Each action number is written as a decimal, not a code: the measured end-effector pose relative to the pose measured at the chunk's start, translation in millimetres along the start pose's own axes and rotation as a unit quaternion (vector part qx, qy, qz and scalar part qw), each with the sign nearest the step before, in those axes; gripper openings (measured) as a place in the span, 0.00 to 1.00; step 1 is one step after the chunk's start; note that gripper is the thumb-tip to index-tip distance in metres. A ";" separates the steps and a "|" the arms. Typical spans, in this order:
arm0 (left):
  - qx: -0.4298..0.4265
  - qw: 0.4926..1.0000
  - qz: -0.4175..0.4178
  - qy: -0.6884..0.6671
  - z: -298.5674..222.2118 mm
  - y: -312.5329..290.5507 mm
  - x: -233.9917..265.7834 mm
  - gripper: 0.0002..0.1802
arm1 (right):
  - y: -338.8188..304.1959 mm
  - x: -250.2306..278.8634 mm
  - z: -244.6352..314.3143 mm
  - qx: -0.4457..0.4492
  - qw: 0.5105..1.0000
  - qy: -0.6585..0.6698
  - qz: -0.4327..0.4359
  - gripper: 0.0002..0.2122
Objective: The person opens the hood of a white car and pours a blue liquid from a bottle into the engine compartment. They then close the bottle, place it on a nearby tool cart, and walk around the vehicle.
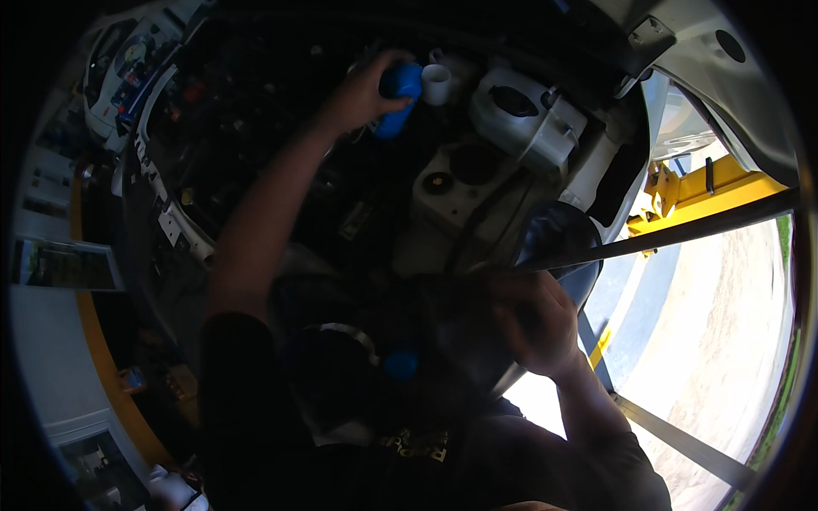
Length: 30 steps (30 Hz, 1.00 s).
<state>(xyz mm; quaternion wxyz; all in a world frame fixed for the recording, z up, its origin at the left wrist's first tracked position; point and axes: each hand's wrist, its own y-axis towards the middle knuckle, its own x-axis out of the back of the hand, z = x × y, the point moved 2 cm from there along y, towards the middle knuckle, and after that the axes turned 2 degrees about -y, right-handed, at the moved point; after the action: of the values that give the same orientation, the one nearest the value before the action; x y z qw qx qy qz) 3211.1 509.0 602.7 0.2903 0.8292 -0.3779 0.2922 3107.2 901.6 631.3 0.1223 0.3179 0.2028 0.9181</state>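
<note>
My left hand (368, 95) reaches far into the engine bay, its fingers wrapped round a blue bottle (399, 95). Right beside that bottle is a small white cup-shaped opening (436, 85). My right hand (541, 324) is bent inward near my body, close to a dark rounded surface (558, 234). Shadow and blur hide its fingertips and anything they may hold. A round blue object (400, 365) shows in the dark in front of my chest; its kind is not clear.
A whitish fluid reservoir (520, 115) with a dark cap stands right of the bottle. The raised hood (699, 43) overhangs the upper right. A long dark bar (682, 234) crosses the right side, below a yellow metal structure (707, 196). Another vehicle (106, 94) stands far left.
</note>
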 end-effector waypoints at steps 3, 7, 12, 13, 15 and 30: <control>-0.009 1.000 0.025 0.013 4.0 7.8 0.9 0.40 | -2.0 -2.0 -1.3 0.005 1.000 -0.006 -0.009 0.13; -0.027 0.996 0.047 0.064 -0.7 15.4 4.5 0.40 | -1.4 -1.5 -1.7 0.020 1.000 0.001 -0.021 0.13; -0.001 0.993 0.088 0.073 -8.3 21.4 10.2 0.39 | -3.7 -0.6 -3.4 0.028 0.999 -0.013 -0.022 0.14; 0.005 0.992 0.094 0.081 -9.3 22.2 11.5 0.39 | -4.3 -0.7 -3.7 0.031 0.999 -0.015 -0.027 0.14; -0.013 0.990 0.100 0.102 -11.9 24.1 13.8 0.39 | -5.5 -1.9 -4.3 0.031 0.999 -0.014 -0.034 0.14; 0.020 0.977 0.167 0.133 -18.0 39.7 23.5 0.40 | -5.4 -1.5 -5.2 0.034 0.998 -0.026 -0.045 0.14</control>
<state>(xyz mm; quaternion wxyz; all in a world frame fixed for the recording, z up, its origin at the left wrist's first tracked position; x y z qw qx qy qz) 3187.5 489.3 641.5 0.2689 0.7138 -0.4630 0.4515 3105.5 904.3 624.3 0.1578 0.3361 0.2449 0.8956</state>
